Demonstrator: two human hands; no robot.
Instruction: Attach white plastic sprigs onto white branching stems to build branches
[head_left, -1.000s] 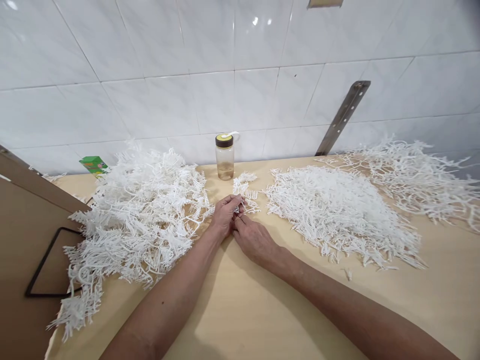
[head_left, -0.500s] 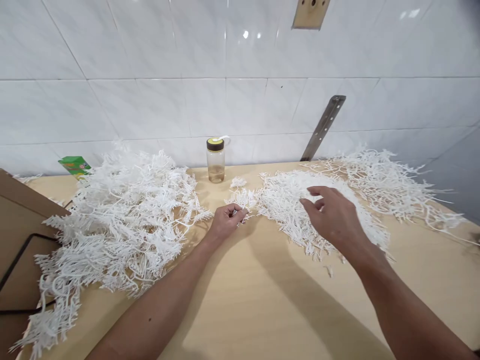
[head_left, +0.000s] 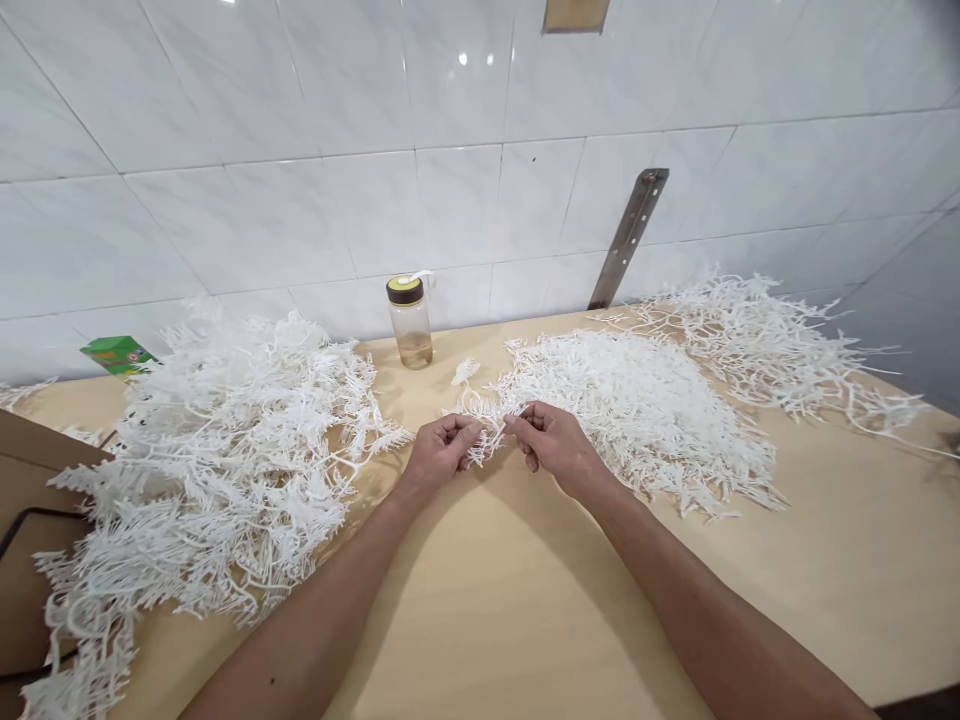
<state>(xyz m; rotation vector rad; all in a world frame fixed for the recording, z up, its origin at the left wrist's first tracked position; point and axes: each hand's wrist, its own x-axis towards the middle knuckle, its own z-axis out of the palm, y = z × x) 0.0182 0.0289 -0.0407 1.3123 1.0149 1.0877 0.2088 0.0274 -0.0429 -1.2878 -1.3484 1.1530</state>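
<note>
Near the middle of the wooden table (head_left: 480, 600), my left hand (head_left: 444, 447) pinches a small white branched plastic piece (head_left: 489, 432). Across from it, my right hand (head_left: 551, 440) has its fingers closed on the right side of the same piece. A large tangled heap of white branched pieces (head_left: 225, 470) lies to the left. Just beyond my right hand spreads a flatter pile of short white pieces (head_left: 645, 410). One small white bit (head_left: 465, 371) rests on the table behind my hands.
A clear bottle (head_left: 411, 325) with a dark and yellow lid stands near the tiled wall. Stripped-looking white strands (head_left: 772, 345) lie at the back right. A metal bracket (head_left: 628, 240) leans at the wall. At the left are a green box (head_left: 118, 354) and a cardboard box (head_left: 37, 520).
My right hand has moved left from above the short-piece pile and closed on the white piece by my left hand. The view has shifted slightly.
</note>
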